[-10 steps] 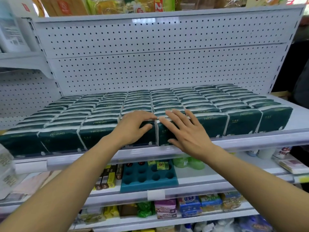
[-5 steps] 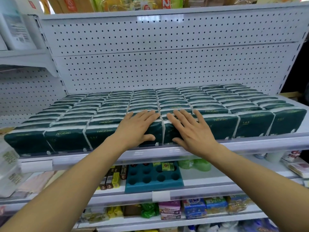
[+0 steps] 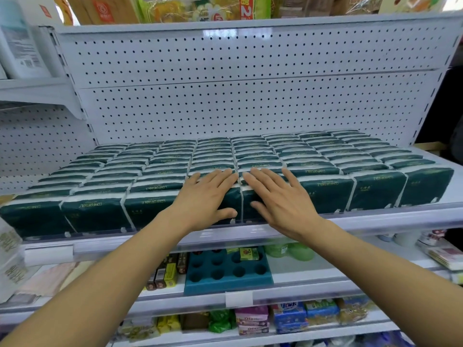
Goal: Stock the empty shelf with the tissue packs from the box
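Left hand (image 3: 205, 196), right hand (image 3: 280, 199): fingers straight, flat atop front-row dark green plastic-wrapped tissue packs (image 3: 325, 194), thumbs against pack fronts; nothing gripped.

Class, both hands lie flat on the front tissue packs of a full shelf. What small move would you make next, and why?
Probably a gentle push back with the left hand and right hand, squaring the two middle front tissue packs against the shelf lip. The rows look full and even, and both hands rest open, holding nothing.
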Action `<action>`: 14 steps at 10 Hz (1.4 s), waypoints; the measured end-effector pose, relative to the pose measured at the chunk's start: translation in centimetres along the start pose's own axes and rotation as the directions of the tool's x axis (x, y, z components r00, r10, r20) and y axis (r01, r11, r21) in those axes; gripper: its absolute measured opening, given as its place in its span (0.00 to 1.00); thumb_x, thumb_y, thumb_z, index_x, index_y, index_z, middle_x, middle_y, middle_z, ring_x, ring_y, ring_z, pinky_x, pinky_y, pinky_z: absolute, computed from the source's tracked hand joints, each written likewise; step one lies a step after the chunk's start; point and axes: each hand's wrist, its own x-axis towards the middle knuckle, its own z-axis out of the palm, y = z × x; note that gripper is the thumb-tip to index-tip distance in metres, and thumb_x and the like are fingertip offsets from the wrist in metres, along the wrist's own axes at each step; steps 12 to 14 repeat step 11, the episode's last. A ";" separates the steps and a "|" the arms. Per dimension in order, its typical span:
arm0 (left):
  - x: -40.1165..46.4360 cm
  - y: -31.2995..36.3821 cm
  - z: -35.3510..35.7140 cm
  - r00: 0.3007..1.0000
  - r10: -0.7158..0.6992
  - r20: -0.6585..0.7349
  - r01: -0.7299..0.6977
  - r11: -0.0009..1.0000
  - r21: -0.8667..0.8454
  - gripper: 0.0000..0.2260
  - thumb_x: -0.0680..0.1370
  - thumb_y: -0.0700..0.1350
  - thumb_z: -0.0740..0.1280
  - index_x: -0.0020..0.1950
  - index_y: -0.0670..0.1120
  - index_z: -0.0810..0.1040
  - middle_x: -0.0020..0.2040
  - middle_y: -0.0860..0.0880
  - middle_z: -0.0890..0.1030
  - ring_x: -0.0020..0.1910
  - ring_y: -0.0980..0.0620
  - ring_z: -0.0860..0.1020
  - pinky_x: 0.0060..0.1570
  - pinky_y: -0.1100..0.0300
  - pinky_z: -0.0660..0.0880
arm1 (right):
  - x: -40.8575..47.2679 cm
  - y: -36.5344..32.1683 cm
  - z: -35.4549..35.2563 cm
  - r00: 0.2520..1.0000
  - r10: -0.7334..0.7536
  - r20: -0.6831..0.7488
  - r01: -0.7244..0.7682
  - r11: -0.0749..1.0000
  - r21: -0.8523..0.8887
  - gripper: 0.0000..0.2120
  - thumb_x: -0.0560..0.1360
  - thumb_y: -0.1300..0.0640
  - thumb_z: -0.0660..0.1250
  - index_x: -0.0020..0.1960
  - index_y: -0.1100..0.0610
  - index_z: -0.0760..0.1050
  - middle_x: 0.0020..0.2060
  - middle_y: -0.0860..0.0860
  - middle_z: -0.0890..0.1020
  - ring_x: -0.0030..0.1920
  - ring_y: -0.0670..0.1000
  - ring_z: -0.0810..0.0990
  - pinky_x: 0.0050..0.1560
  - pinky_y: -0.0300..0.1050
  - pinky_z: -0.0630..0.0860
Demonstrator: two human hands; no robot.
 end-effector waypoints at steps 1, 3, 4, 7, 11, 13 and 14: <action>-0.4 1.1 0.1 0.998 -0.006 -0.057 0.005 1.000 -0.015 0.36 0.80 0.65 0.55 0.81 0.53 0.43 0.81 0.54 0.47 0.80 0.53 0.49 0.77 0.48 0.49 | -0.5 0.3 0.2 0.999 -0.029 0.020 0.030 0.999 -0.042 0.33 0.75 0.42 0.66 0.75 0.54 0.64 0.72 0.54 0.70 0.72 0.56 0.70 0.67 0.67 0.66; 0.1 3.3 1.8 0.969 0.010 -0.248 -0.007 1.000 0.014 0.27 0.80 0.57 0.54 0.77 0.47 0.65 0.75 0.47 0.69 0.71 0.44 0.71 0.66 0.43 0.69 | -0.5 0.8 -0.1 0.997 0.025 0.071 -0.022 0.999 -0.043 0.46 0.67 0.41 0.75 0.73 0.67 0.63 0.71 0.64 0.69 0.71 0.62 0.68 0.70 0.59 0.67; 0.5 3.3 2.6 0.954 0.012 -0.301 0.005 0.999 0.054 0.24 0.82 0.53 0.58 0.76 0.46 0.67 0.74 0.46 0.71 0.69 0.43 0.73 0.64 0.42 0.71 | -0.5 1.6 -0.2 0.995 0.011 0.096 -0.003 0.997 -0.080 0.47 0.66 0.40 0.76 0.72 0.69 0.66 0.69 0.66 0.70 0.70 0.64 0.70 0.69 0.59 0.69; 0.3 3.4 3.1 0.941 0.007 -0.339 0.024 0.996 0.089 0.26 0.77 0.51 0.70 0.74 0.45 0.71 0.71 0.45 0.74 0.66 0.43 0.76 0.61 0.41 0.74 | -0.8 2.0 -0.2 0.994 -0.043 0.105 0.058 0.988 -0.145 0.43 0.68 0.40 0.74 0.71 0.67 0.68 0.68 0.65 0.72 0.69 0.63 0.72 0.71 0.59 0.62; -0.1 4.2 -1.3 0.998 -0.056 0.043 0.056 0.998 -0.006 0.40 0.79 0.66 0.56 0.80 0.54 0.35 0.80 0.51 0.36 0.79 0.49 0.37 0.75 0.37 0.39 | 0.4 0.2 -5.8 0.876 0.133 0.463 -0.118 0.991 -0.061 0.47 0.73 0.34 0.64 0.80 0.49 0.41 0.79 0.50 0.42 0.79 0.54 0.41 0.73 0.70 0.40; -0.1 4.2 -1.3 0.998 -0.056 0.043 0.056 0.998 -0.006 0.40 0.79 0.66 0.56 0.80 0.54 0.35 0.80 0.51 0.36 0.79 0.49 0.37 0.75 0.37 0.39 | 0.4 0.2 -5.8 0.876 0.133 0.463 -0.118 0.991 -0.061 0.47 0.73 0.34 0.64 0.80 0.49 0.41 0.79 0.50 0.42 0.79 0.54 0.41 0.73 0.70 0.40; -0.1 4.2 -1.3 0.998 -0.056 0.043 0.056 0.998 -0.006 0.40 0.79 0.66 0.56 0.80 0.54 0.35 0.80 0.51 0.36 0.79 0.49 0.37 0.75 0.37 0.39 | 0.4 0.2 -5.8 0.876 0.133 0.463 -0.118 0.991 -0.061 0.47 0.73 0.34 0.64 0.80 0.49 0.41 0.79 0.50 0.42 0.79 0.54 0.41 0.73 0.70 0.40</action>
